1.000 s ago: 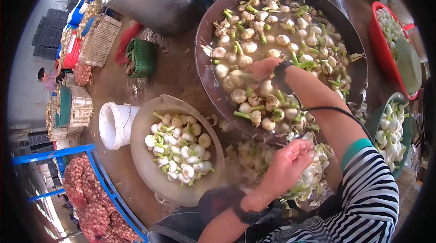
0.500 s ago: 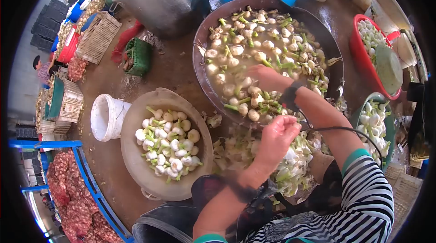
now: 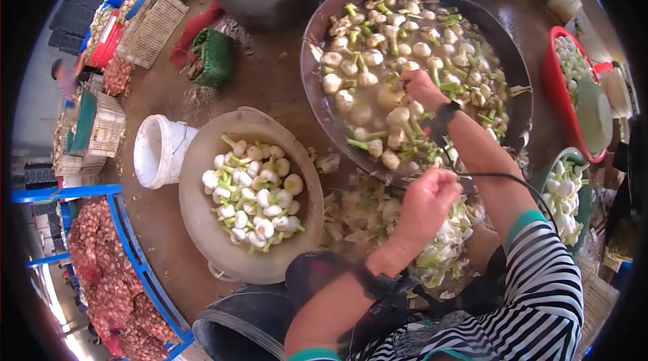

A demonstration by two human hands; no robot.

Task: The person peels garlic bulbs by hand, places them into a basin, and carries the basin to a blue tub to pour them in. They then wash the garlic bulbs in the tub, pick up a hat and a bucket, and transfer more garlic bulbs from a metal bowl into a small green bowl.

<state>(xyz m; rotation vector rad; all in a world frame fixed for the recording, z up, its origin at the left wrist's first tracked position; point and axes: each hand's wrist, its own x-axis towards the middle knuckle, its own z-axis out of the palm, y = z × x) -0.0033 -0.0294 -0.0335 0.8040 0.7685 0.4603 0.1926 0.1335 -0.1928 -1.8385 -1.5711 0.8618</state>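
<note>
Spreading wide, the basin [image 3: 313, 84] lies under the right hand [image 3: 423, 88], whose grip cannot be told; the left hand [image 3: 430, 200], fingers curled together, hangs by the basin's near edge; bulbs [image 3: 398, 116] crowd its middle and near edge.

Two hands [image 3: 430, 200], one brown basin [image 3: 315, 91]

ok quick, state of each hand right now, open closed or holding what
Left hand: closed, fingers curled; whether it holds anything cannot be told.
Right hand: at the garlic bulbs in the basin; grip cannot be told.
</note>
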